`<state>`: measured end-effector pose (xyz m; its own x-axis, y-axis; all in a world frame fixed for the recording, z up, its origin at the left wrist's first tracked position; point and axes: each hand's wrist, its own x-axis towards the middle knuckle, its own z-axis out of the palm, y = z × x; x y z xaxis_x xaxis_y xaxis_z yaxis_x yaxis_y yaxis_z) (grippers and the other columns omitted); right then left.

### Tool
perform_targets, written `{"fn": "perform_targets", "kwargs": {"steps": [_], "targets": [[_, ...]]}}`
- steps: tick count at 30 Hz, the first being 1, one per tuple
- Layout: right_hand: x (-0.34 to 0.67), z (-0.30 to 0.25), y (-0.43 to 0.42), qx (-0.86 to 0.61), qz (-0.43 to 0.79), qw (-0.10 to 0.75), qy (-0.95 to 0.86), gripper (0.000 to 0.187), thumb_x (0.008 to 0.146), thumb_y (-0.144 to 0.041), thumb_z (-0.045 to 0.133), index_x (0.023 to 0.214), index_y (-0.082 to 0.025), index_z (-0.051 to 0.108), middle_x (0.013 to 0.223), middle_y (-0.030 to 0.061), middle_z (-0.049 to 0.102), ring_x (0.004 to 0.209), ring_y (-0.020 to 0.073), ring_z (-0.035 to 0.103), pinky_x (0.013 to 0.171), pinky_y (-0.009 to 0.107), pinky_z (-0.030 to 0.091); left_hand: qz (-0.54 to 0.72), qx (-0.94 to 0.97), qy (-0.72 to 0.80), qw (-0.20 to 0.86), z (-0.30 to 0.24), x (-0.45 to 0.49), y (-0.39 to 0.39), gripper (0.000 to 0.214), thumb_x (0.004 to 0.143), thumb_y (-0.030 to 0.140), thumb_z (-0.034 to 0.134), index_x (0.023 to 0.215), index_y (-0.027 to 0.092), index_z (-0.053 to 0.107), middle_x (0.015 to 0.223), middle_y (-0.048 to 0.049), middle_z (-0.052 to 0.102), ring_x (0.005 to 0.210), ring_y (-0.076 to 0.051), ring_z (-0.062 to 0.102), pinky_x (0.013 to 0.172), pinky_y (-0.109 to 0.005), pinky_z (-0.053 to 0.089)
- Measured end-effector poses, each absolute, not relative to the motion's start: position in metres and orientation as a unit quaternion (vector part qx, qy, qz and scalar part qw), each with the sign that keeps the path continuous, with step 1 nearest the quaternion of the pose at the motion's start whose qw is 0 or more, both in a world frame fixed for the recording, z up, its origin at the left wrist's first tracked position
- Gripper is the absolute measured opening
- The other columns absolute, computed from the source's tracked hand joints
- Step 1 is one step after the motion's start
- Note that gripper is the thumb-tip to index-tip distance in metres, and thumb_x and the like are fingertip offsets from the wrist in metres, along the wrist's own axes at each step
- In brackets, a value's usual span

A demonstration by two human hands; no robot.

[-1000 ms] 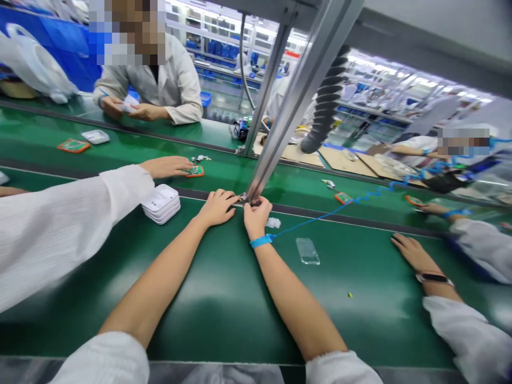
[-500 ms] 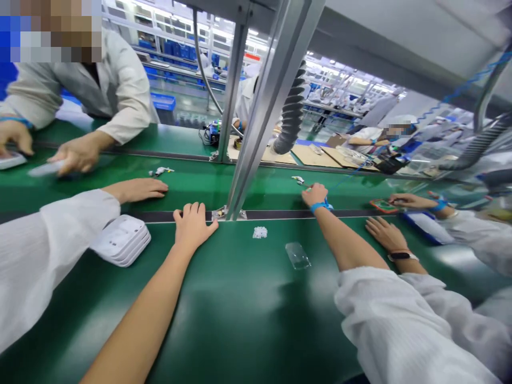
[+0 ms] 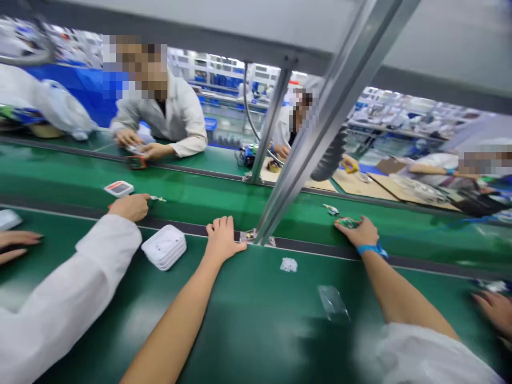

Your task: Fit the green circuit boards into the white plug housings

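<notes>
My left hand [image 3: 223, 240] rests on the dark rail along the belt's near edge, fingers stretched and thumb out, holding nothing. Over the green belt [image 3: 240, 205], my right hand [image 3: 363, 233], with a blue wrist strap, is closed on a green circuit board [image 3: 347, 223] with a reddish edge. Just beyond the board lies a small white part with a yellowish tip [image 3: 331, 209]. On the green bench between my arms are a small heap of white pieces [image 3: 288, 264] and a clear plastic sheet or bag [image 3: 333, 302]. Left of my left hand stands a stack of white plastic housings [image 3: 165, 246].
A metal post [image 3: 308, 133] rises from the rail between my hands. At left, a co-worker's hand [image 3: 132, 207] reaches over the belt beside a white device with an orange-rimmed screen [image 3: 119, 188]. Across the belt, another person [image 3: 172, 117] handles a part. A co-worker's hand [image 3: 496, 309] lies at far right.
The view has swung left. My right hand now has the circuit board, which was at a co-worker's hand on the right. My left hand stays on the rail. The left co-worker's hand has moved along the belt.
</notes>
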<state>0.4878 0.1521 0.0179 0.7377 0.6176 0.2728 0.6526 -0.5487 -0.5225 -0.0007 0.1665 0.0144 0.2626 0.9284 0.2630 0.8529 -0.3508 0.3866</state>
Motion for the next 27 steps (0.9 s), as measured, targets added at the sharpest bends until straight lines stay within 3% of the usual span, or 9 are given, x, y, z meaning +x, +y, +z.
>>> {"fn": "perform_targets", "kwargs": {"steps": [2, 5, 8, 11, 15, 17, 20, 24, 27], "targets": [[0.467, 0.024, 0.148, -0.858, -0.064, 0.339, -0.381, 0.094, 0.049, -0.051, 0.092, 0.129, -0.015, 0.058, 0.122, 0.0283, 0.064, 0.12, 0.0471, 0.058, 0.096, 0.057, 0.043, 0.323, 0.753, 0.549, 0.165, 0.02, -0.007, 0.16, 0.066, 0.071, 0.052, 0.077, 0.122, 0.015, 0.058, 0.133, -0.021, 0.057, 0.127, -0.041, 0.046, 0.108, -0.056, 0.035], [0.433, 0.04, 0.137, -0.802, -0.135, 0.394, -0.428, 0.09, 0.046, -0.067, 0.09, 0.117, -0.02, 0.063, 0.109, 0.0274, 0.065, 0.112, 0.0496, 0.061, 0.087, 0.061, 0.045, 0.459, 0.641, 0.542, 0.292, 0.024, -0.013, 0.132, 0.024, 0.084, 0.044, 0.064, 0.084, 0.021, 0.057, 0.105, -0.0156, 0.063, 0.117, -0.034, 0.052, 0.106, -0.052, 0.039], [0.385, 0.061, 0.11, -0.729, -0.173, 0.427, -0.506, 0.095, 0.054, -0.087, 0.076, 0.12, -0.02, 0.063, 0.102, 0.0256, 0.064, 0.106, 0.0465, 0.062, 0.087, 0.062, 0.046, 0.45, 0.631, 0.518, 0.362, 0.018, 0.0, 0.085, 0.032, 0.092, 0.043, 0.052, 0.068, 0.023, 0.05, 0.081, -0.0093, 0.063, 0.092, -0.025, 0.063, 0.09, -0.043, 0.049], [0.316, 0.08, 0.056, -0.677, -0.208, 0.436, -0.555, 0.109, 0.055, -0.09, 0.074, 0.131, -0.014, 0.059, 0.106, 0.0266, 0.063, 0.108, 0.0421, 0.06, 0.097, 0.059, 0.046, 0.416, 0.611, 0.393, 0.548, 0.016, 0.024, 0.035, 0.035, 0.09, 0.053, 0.055, 0.085, 0.02, 0.062, 0.087, -0.0092, 0.073, 0.082, -0.021, 0.069, 0.077, -0.037, 0.054], [0.218, 0.075, -0.012, -0.609, -0.201, 0.426, -0.638, 0.088, 0.074, -0.075, 0.073, 0.138, -0.018, 0.05, 0.119, 0.0198, 0.061, 0.111, 0.0354, 0.058, 0.097, 0.053, 0.048, 0.454, 0.328, 0.206, 0.802, 0.035, 0.03, 0.002, 0.05, 0.087, 0.063, 0.06, 0.11, 0.019, 0.061, 0.126, -0.0161, 0.071, 0.11, -0.025, 0.071, 0.097, -0.041, 0.053], [0.184, 0.059, -0.029, -0.586, -0.168, 0.415, -0.676, 0.081, 0.078, -0.068, 0.074, 0.137, -0.019, 0.047, 0.12, 0.0172, 0.06, 0.111, 0.0343, 0.057, 0.096, 0.052, 0.05, 0.485, 0.239, 0.195, 0.818, 0.043, 0.019, 0.003, 0.045, 0.09, 0.061, 0.056, 0.108, 0.02, 0.061, 0.133, -0.0152, 0.069, 0.119, -0.026, 0.067, 0.106, -0.043, 0.05], [0.158, 0.031, -0.037, -0.584, -0.109, 0.4, -0.698, 0.073, 0.083, -0.062, 0.07, 0.137, -0.018, 0.046, 0.122, 0.0167, 0.058, 0.114, 0.0344, 0.056, 0.097, 0.053, 0.049, 0.497, 0.206, 0.229, 0.811, 0.043, -0.001, 0.01, 0.028, 0.088, 0.044, 0.064, 0.102, 0.02, 0.061, 0.123, -0.0124, 0.073, 0.118, -0.026, 0.068, 0.11, -0.043, 0.047], [0.147, 0.011, -0.036, -0.605, -0.049, 0.34, -0.719, 0.077, 0.084, -0.066, 0.068, 0.137, -0.015, 0.047, 0.121, 0.0189, 0.06, 0.112, 0.0372, 0.057, 0.094, 0.054, 0.05, 0.473, 0.254, 0.302, 0.787, 0.027, -0.021, 0.019, 0.024, 0.077, 0.023, 0.072, 0.097, 0.02, 0.058, 0.103, -0.0068, 0.073, 0.101, -0.02, 0.072, 0.1, -0.04, 0.052], [0.144, 0.013, -0.04, -0.613, 0.032, 0.235, -0.754, 0.083, 0.083, -0.072, 0.066, 0.14, -0.015, 0.048, 0.122, 0.0188, 0.064, 0.107, 0.0381, 0.061, 0.088, 0.051, 0.05, 0.372, 0.445, 0.36, 0.731, 0.02, -0.036, 0.029, 0.029, 0.07, 0.008, 0.07, 0.095, 0.018, 0.058, 0.098, -0.005, 0.07, 0.095, -0.018, 0.072, 0.09, -0.035, 0.053]]}}
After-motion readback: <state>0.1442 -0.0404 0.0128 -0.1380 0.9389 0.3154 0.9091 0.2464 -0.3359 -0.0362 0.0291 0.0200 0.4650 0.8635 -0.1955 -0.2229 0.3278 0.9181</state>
